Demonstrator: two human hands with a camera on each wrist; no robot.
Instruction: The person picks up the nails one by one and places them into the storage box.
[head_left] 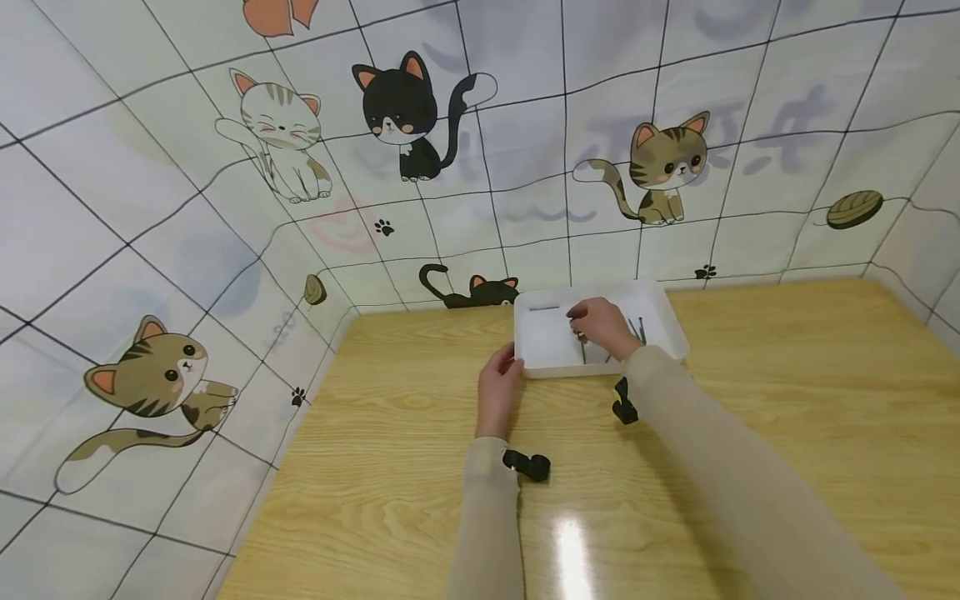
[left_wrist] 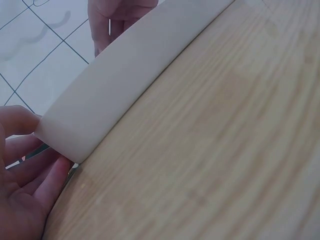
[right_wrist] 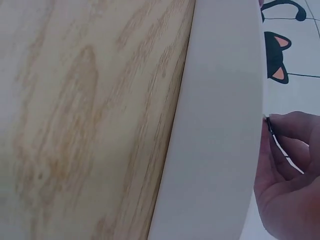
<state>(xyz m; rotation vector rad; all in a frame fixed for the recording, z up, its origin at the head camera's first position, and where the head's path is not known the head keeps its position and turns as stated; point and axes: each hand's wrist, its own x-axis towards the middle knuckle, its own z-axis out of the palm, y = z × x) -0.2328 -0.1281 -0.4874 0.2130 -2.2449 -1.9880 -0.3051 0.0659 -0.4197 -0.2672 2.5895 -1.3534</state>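
Note:
A shallow white tray (head_left: 551, 354) sits on the table against the back wall. My left hand (head_left: 498, 385) holds its front left corner, and in the left wrist view the fingers (left_wrist: 47, 182) bend around that corner. Over the inside of the tray, my right hand (head_left: 602, 323) pinches a thin dark rod-like piece (right_wrist: 270, 125) between thumb and fingertips; its exact kind is too small to tell. Several similar thin dark pieces (head_left: 642, 330) lie in the tray on the right. Another piece (head_left: 544, 308) lies near the tray's back left, and one (head_left: 584, 353) below the right hand.
The wood-grain table (head_left: 405, 467) extends in front and on both sides of the tray. A tiled-pattern wall covering with cartoon cats (head_left: 408, 117) rises behind and to the left. Each wrist wears a black band with a camera (head_left: 528, 465).

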